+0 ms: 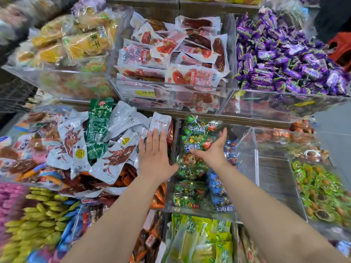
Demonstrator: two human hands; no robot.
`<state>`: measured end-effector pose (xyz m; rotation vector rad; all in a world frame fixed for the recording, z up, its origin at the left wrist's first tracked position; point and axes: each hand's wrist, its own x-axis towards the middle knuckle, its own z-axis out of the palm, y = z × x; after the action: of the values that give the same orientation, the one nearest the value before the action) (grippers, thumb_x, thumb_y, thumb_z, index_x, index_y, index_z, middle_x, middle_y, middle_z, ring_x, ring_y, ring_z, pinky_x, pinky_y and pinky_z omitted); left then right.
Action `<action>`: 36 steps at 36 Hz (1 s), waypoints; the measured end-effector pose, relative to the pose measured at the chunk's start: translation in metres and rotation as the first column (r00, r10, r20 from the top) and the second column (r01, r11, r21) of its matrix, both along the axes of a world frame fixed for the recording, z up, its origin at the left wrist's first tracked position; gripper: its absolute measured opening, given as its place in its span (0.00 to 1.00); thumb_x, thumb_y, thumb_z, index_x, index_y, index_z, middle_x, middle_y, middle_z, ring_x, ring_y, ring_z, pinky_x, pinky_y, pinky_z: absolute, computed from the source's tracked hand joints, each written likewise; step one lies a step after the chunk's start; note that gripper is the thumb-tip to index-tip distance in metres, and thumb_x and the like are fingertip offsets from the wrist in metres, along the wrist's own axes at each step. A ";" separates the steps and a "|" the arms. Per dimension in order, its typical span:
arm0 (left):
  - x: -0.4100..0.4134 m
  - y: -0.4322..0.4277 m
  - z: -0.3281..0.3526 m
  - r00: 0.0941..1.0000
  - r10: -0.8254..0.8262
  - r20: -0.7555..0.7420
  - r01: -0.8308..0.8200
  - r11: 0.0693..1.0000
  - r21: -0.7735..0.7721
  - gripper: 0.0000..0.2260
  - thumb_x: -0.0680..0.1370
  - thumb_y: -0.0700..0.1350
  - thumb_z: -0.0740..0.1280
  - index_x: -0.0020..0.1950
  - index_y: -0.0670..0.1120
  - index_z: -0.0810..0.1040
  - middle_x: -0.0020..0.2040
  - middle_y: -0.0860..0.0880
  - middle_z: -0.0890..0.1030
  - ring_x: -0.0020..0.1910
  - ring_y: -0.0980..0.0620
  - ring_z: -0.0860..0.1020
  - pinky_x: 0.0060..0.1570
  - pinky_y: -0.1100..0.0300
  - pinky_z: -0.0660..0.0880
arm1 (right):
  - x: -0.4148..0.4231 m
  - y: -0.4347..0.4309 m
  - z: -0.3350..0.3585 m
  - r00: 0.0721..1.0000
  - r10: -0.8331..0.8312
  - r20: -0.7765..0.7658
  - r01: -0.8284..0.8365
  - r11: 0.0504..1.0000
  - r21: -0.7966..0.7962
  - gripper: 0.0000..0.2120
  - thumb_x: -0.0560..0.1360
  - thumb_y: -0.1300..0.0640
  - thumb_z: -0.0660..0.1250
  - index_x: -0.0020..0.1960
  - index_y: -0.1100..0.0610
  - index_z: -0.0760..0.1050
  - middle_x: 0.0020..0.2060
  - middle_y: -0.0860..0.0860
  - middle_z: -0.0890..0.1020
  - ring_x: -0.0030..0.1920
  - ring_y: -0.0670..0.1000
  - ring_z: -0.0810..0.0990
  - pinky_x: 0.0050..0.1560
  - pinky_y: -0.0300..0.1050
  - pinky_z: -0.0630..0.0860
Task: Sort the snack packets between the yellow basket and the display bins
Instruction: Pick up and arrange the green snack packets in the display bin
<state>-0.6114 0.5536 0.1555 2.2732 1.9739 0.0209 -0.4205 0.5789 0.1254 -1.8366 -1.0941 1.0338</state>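
My left hand [154, 152] lies flat with fingers spread over the right edge of a heap of silver and white snack packets [106, 149]; its fingertips touch a silver packet [160, 123] standing at the heap's right end. My right hand [213, 149] is open, palm turned left, held over a clear display bin [247, 168] that holds green and blue candy bags [193, 168]. Neither hand grips anything. A green packet [98, 128] lies among the silver ones. No yellow basket is in view.
On the upper shelf stand clear bins of yellow dried-fruit packs [76, 40], red sausage packets [171, 54] and purple candies [284, 54]. Lower bins hold yellow-green packs [201, 240], yellow candies [38, 215] and green ring snacks [322, 190]. A red stool [341, 48] sits far right.
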 end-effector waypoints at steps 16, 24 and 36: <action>-0.001 -0.001 -0.006 1.000 -0.023 -0.003 0.023 0.997 0.069 0.49 0.68 0.65 0.55 0.74 0.49 0.25 0.78 0.42 0.38 0.77 0.43 0.36 0.65 0.47 0.22 | 0.020 0.005 0.004 0.957 0.277 0.089 -0.280 0.959 0.029 0.41 0.59 0.41 0.79 0.58 0.31 0.53 0.55 0.41 0.70 0.57 0.47 0.72 0.54 0.42 0.68; -0.002 -0.002 -0.006 1.000 -0.020 -0.003 0.021 0.996 0.089 0.49 0.68 0.66 0.55 0.71 0.50 0.22 0.79 0.42 0.38 0.77 0.44 0.35 0.65 0.47 0.22 | 0.031 0.014 0.012 0.962 0.269 -0.044 -0.271 0.960 -0.063 0.45 0.58 0.46 0.80 0.64 0.31 0.54 0.49 0.31 0.70 0.46 0.33 0.72 0.40 0.28 0.66; -0.001 -0.003 -0.003 0.999 -0.020 -0.033 0.022 0.998 0.062 0.48 0.69 0.66 0.56 0.75 0.49 0.29 0.79 0.43 0.38 0.77 0.44 0.36 0.65 0.49 0.20 | 0.030 0.026 0.006 0.987 0.163 -0.010 -0.163 0.983 -0.078 0.48 0.59 0.45 0.80 0.70 0.47 0.56 0.57 0.42 0.69 0.58 0.45 0.70 0.58 0.39 0.65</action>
<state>-0.6125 0.5509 0.1522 2.3471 1.9931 0.0444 -0.3904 0.6047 0.1316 -1.8297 -1.2341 1.1896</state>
